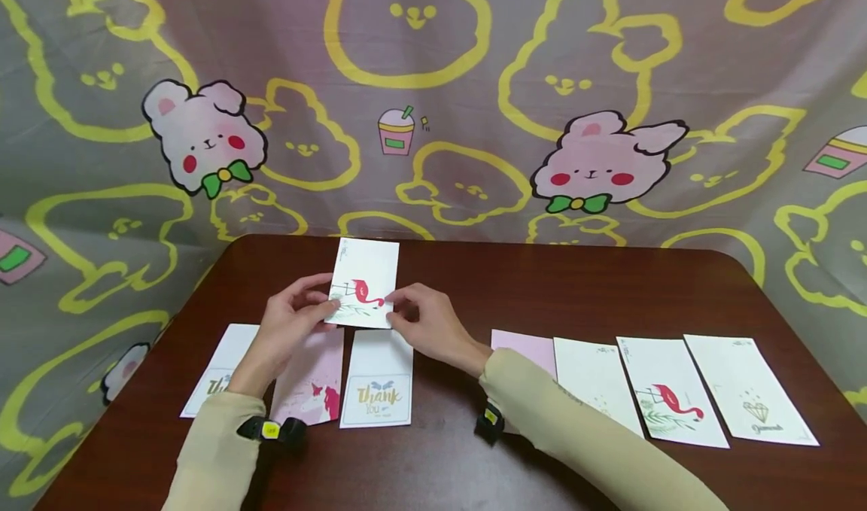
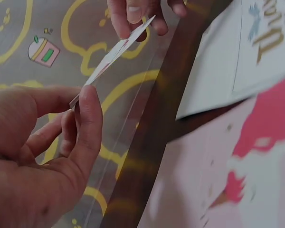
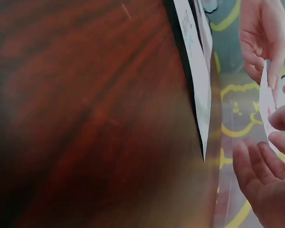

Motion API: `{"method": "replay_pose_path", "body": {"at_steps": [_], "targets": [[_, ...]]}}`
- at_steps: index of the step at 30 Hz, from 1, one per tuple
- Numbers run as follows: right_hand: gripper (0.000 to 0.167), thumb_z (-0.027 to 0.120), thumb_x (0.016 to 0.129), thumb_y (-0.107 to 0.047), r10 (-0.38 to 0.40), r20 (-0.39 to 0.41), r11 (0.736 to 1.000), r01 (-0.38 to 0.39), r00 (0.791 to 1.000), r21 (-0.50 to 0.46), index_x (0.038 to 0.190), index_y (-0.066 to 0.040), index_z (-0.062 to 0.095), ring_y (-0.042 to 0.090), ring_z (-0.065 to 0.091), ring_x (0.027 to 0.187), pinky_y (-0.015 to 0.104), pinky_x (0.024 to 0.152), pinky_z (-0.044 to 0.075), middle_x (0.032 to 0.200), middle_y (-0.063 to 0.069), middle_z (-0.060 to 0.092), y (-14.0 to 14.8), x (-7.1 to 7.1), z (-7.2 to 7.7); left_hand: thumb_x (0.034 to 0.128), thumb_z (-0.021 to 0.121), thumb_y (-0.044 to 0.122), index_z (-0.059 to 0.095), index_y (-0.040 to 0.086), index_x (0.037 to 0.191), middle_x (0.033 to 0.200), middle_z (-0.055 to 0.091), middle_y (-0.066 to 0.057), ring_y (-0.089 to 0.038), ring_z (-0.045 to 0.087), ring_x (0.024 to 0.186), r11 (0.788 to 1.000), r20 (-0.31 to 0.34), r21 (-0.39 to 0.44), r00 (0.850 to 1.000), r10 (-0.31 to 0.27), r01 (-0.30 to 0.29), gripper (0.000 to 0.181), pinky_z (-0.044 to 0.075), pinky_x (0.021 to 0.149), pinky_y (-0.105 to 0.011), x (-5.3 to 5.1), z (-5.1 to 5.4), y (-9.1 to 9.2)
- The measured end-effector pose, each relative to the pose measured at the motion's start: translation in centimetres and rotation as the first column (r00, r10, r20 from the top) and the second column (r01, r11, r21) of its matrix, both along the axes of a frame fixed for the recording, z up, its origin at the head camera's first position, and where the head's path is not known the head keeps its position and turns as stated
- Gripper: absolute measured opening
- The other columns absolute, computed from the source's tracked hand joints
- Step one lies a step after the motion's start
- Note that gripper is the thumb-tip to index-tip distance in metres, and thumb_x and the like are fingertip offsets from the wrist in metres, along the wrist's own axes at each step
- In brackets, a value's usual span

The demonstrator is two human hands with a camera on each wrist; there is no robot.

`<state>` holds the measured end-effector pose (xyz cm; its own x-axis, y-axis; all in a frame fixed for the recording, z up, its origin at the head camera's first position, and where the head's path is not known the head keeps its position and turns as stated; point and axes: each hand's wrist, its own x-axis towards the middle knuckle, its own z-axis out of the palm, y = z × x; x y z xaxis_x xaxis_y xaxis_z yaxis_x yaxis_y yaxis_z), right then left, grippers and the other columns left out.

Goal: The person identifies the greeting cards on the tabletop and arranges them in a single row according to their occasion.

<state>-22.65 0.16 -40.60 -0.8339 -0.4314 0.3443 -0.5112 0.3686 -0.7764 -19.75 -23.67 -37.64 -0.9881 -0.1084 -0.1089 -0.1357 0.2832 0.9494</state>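
A white card with a red flamingo and green leaves is held up above the far side of the table. My left hand pinches its left edge between thumb and fingers, as the left wrist view also shows. At the card's lower right edge, the thumb and forefinger of my right hand pinch it, the other fingers loosely bent. Below the hands lie a white "Thank You" card, a pink card and another white card, partly covered by the left wrist.
On the right of the brown table lie a pink card partly behind my right forearm, a white card, a second flamingo card and a diamond card. A patterned cloth hangs behind the table.
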Motion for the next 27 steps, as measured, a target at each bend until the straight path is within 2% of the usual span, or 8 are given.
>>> {"method": "replay_pose_path", "body": {"at_steps": [2,6,9,12,15,21,23,27], "targets": [[0.022,0.071,0.092,-0.010,0.037,-0.034,0.998,-0.035,0.999,0.045,0.113,-0.005,0.074,0.015,0.067,0.087,0.023,0.076,0.054,0.102,0.008,0.070,-0.7,-0.3,0.1,0.0962,0.072,0.019,0.052,0.014,0.149,0.113,0.055,-0.008,-0.011,0.066,0.088,1.000,0.013,-0.007,1.000,-0.001,0.001,0.057,0.062,0.079,-0.027,-0.1,0.1,-0.8],[0.031,0.067,0.095,-0.016,0.099,-0.049,0.980,-0.089,0.994,0.179,0.124,-0.006,0.071,0.018,0.068,0.102,0.029,0.089,0.055,0.115,0.008,0.070,-2.2,-0.9,0.5,0.0971,0.070,0.016,0.043,0.013,0.155,0.123,0.054,-0.016,-0.009,0.068,0.090,0.998,0.023,-0.033,0.998,-0.062,0.063,0.064,0.061,0.081,-0.025,-0.3,0.2,-2.7],[0.039,0.065,0.097,-0.022,0.138,-0.053,0.948,-0.117,0.989,0.297,0.134,-0.009,0.067,0.019,0.065,0.117,0.032,0.100,0.053,0.127,0.006,0.068,-3.3,-1.3,0.7,0.0971,0.070,0.017,0.037,0.014,0.159,0.128,0.053,-0.022,-0.012,0.068,0.094,0.990,0.026,-0.101,0.995,-0.096,0.099,0.070,0.061,0.081,-0.025,-0.5,0.2,-3.9],[0.044,0.063,0.098,-0.025,0.173,-0.038,0.912,-0.145,0.984,0.385,0.140,-0.011,0.062,0.019,0.062,0.126,0.035,0.104,0.052,0.137,0.007,0.064,-4.3,-1.7,0.8,0.0969,0.071,0.020,0.034,0.015,0.160,0.128,0.053,-0.023,-0.021,0.068,0.098,0.978,0.024,-0.185,0.995,-0.098,0.101,0.073,0.061,0.080,-0.025,-0.9,0.1,-4.8],[0.048,0.062,0.098,-0.028,0.189,-0.025,0.882,-0.158,0.982,0.444,0.144,-0.013,0.060,0.020,0.060,0.131,0.041,0.104,0.053,0.144,0.007,0.060,-5.6,-2.3,0.9,0.0972,0.071,0.021,0.034,0.012,0.160,0.127,0.054,-0.024,-0.029,0.066,0.101,0.957,0.008,-0.278,0.996,-0.087,0.086,0.073,0.062,0.079,-0.026,-1.4,-0.1,-5.8],[0.050,0.060,0.100,-0.034,0.211,-0.029,0.825,-0.162,0.977,0.541,0.147,-0.017,0.056,0.021,0.056,0.136,0.053,0.106,0.049,0.152,0.005,0.054,-8.6,-3.6,0.9,0.0972,0.070,0.025,0.035,0.006,0.158,0.121,0.056,-0.024,-0.029,0.055,0.098,0.878,-0.002,-0.477,0.999,-0.033,0.028,0.073,0.053,0.071,-0.024,-2.1,-0.3,-7.9],[0.051,0.059,0.101,-0.037,0.218,-0.026,0.804,-0.165,0.976,0.571,0.148,-0.019,0.055,0.021,0.055,0.138,0.058,0.109,0.045,0.154,0.003,0.053,-9.5,-4.1,0.9,0.0967,0.070,0.026,0.036,0.004,0.157,0.118,0.056,-0.023,-0.029,0.052,0.097,0.860,-0.005,-0.510,1.000,-0.019,0.014,0.072,0.047,0.068,-0.025,-2.3,-0.3,-8.5],[0.053,0.058,0.101,-0.042,0.216,-0.011,0.774,-0.164,0.976,0.611,0.150,-0.021,0.053,0.021,0.053,0.140,0.061,0.112,0.041,0.156,0.001,0.051,-11.1,-4.9,0.9,0.0963,0.070,0.028,0.037,0.003,0.156,0.117,0.055,-0.024,-0.031,0.051,0.098,0.841,-0.014,-0.540,1.000,-0.010,0.000,0.073,0.045,0.068,-0.028,-2.9,-0.7,-9.6]]}}
